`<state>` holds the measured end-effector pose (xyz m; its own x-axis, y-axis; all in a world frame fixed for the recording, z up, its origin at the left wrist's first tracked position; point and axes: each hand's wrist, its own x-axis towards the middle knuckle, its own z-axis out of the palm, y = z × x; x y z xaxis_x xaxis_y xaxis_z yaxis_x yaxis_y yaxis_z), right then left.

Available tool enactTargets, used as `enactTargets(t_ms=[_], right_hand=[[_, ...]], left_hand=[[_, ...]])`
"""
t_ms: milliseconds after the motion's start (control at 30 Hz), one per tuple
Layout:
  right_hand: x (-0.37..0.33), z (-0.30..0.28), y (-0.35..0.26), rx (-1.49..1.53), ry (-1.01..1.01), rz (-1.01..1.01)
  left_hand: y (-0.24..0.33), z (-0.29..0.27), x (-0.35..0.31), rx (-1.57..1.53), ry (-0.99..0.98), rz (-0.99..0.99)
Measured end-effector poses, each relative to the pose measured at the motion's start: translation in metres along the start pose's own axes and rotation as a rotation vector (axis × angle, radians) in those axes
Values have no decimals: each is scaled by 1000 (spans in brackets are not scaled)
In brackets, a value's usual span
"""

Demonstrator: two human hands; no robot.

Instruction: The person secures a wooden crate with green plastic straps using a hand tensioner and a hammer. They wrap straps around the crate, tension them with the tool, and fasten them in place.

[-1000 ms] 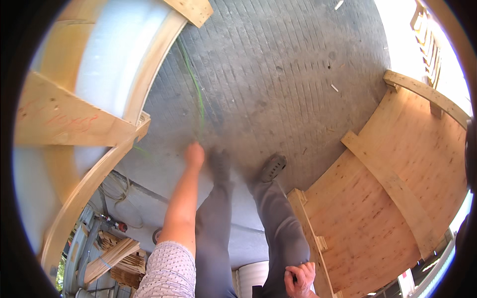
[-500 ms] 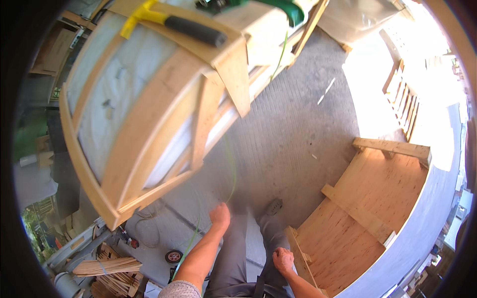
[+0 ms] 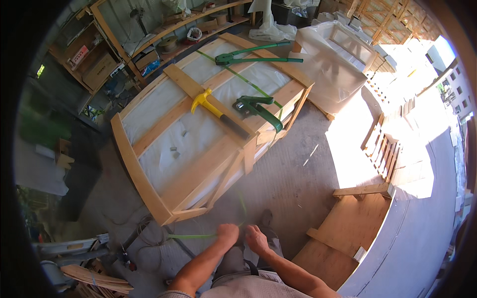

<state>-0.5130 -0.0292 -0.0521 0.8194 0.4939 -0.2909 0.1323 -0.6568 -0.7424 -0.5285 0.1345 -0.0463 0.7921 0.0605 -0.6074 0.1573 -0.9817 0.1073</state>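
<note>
My left hand (image 3: 228,234), a closed fist in front of my legs, grips a green strap (image 3: 191,236). One length runs off to the left; another hangs from the crate's near side between my hands. My right hand (image 3: 256,239) is beside it with curled fingers; what they hold, if anything, is hidden. Ahead stands a wooden crate (image 3: 208,164) around white plastic wrapping, with the strap crossing its top. On it lie a yellow claw hammer (image 3: 213,109) with a black grip, a green strap tensioner (image 3: 263,110) and a long-handled green strapping tool (image 3: 248,58).
To the right, a plywood panel with battens (image 3: 343,228) leans near a long grey sheet (image 3: 407,243). A plastic-wrapped load (image 3: 330,64) stands beyond the crate. Shelves (image 3: 194,25) line the back. At lower left are thin wood strips (image 3: 94,277) and a loose coil (image 3: 149,231).
My right hand has risen from my thigh and come beside my left. My left hand keeps the strap. The view has tilted up, bringing the whole crate top and its tools into sight.
</note>
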Motion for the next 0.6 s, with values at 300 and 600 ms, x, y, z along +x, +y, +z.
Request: enactTargets(t_ms=[300,600], right_hand=[[82,-27,29,-165,-386,-606],[132,-80,2,-336,-440,-488]], left_hand=[[25,-75,2,90,148,132],[39,-151,-29,-583,833,224]])
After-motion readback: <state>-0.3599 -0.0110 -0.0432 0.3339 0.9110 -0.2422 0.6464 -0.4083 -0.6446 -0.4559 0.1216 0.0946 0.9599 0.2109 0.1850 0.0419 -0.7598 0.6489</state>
